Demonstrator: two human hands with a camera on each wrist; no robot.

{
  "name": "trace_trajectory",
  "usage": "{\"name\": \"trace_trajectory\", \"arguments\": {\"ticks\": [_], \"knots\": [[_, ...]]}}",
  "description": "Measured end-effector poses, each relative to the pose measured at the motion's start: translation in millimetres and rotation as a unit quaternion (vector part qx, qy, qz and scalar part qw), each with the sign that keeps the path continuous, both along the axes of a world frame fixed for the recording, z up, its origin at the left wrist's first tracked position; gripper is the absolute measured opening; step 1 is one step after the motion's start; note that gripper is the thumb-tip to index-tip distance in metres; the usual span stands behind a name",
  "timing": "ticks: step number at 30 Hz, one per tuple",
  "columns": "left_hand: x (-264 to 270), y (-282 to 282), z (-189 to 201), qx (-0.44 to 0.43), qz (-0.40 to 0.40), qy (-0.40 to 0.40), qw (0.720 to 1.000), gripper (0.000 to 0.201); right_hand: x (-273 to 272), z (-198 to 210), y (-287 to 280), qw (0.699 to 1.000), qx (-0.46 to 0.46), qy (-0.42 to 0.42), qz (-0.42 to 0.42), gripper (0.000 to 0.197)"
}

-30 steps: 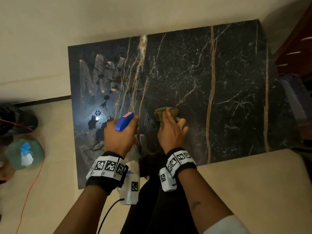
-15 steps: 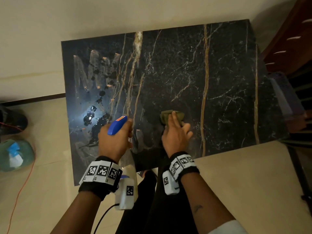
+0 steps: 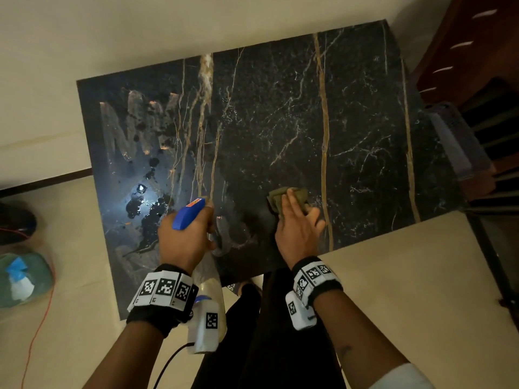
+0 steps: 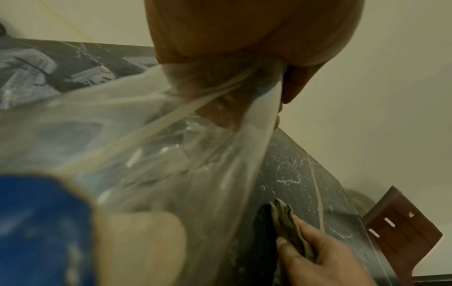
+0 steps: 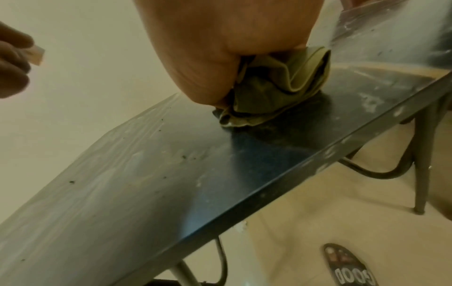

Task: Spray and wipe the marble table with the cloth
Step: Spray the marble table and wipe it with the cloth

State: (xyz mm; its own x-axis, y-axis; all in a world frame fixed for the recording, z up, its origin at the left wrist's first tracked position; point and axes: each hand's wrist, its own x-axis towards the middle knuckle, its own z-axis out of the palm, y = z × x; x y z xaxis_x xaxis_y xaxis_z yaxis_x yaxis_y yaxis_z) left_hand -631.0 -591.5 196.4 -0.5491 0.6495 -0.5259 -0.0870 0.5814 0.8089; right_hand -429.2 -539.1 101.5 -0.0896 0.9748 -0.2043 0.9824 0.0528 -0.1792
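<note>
A black marble table [image 3: 280, 113] with gold and white veins fills the head view. Its left part shows wet streaks and dark drops [image 3: 146, 203]. My left hand [image 3: 185, 234] grips a clear spray bottle [image 4: 151, 135] by the neck, its blue nozzle head [image 3: 188, 213] pointing over the wet patch. My right hand [image 3: 299, 226] presses a crumpled olive-green cloth [image 3: 283, 199] onto the table near its front edge. In the right wrist view the cloth [image 5: 276, 87] is bunched under my fingers against the marble [image 5: 171, 174].
Dark wooden furniture [image 3: 477, 51] and a chair frame stand to the right of the table. A green bag [image 3: 22, 279] and a red cable [image 3: 42, 318] lie on the tiled floor at left. Metal table legs [image 5: 420, 154] and my slipper [image 5: 347, 267] show below.
My right hand has slid the cloth to the right along the front part of the table. My left hand keeps hold of the spray bottle in about the same place.
</note>
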Motion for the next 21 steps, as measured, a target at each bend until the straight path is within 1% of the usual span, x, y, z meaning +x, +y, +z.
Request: {"name": "trace_trajectory", "arguments": {"ticks": [2,5,7,8,9,12,14,16,18,19,21], "knots": [[2,0,-3,-0.008,-0.013,0.006,1.0,0.029,-15,3,-12,0.999,-0.024,0.023,0.022,0.057],[10,0,-6,-0.019,-0.014,-0.005,1.0,0.029,-25,2,-37,0.99,-0.049,0.054,0.12,0.063],[16,2,-6,-0.021,-0.015,-0.016,1.0,0.028,-17,-1,-41,0.983,-0.047,0.062,0.166,0.063],[16,3,-5,-0.022,-0.017,-0.016,0.999,0.027,-11,0,-37,0.983,-0.038,0.059,0.169,0.062],[17,2,-6,-0.021,-0.018,-0.012,1.0,0.027,-2,-2,-32,0.986,-0.027,0.049,0.154,0.061],[14,-1,-7,-0.013,-0.014,0.003,1.0,0.027,29,-4,-18,0.998,-0.003,0.027,0.048,0.059],[12,-5,-10,-0.017,-0.011,0.019,1.0,0.029,42,-5,-13,1.0,0.006,0.023,0.006,0.054],[11,-8,-13,-0.021,-0.011,0.026,0.999,0.03,40,-4,-16,1.0,0.007,0.015,-0.001,0.054],[13,-9,-17,-0.03,-0.013,0.03,0.999,0.03,25,-2,-25,1.0,0.0,0.019,0.004,0.057],[16,-9,-18,-0.031,-0.015,0.03,0.999,0.029,15,-1,-34,0.999,-0.008,0.026,0.02,0.06],[23,-8,-17,-0.029,-0.013,0.029,0.999,0.029,-4,-1,-59,0.996,-0.016,0.045,0.081,0.067]]}}
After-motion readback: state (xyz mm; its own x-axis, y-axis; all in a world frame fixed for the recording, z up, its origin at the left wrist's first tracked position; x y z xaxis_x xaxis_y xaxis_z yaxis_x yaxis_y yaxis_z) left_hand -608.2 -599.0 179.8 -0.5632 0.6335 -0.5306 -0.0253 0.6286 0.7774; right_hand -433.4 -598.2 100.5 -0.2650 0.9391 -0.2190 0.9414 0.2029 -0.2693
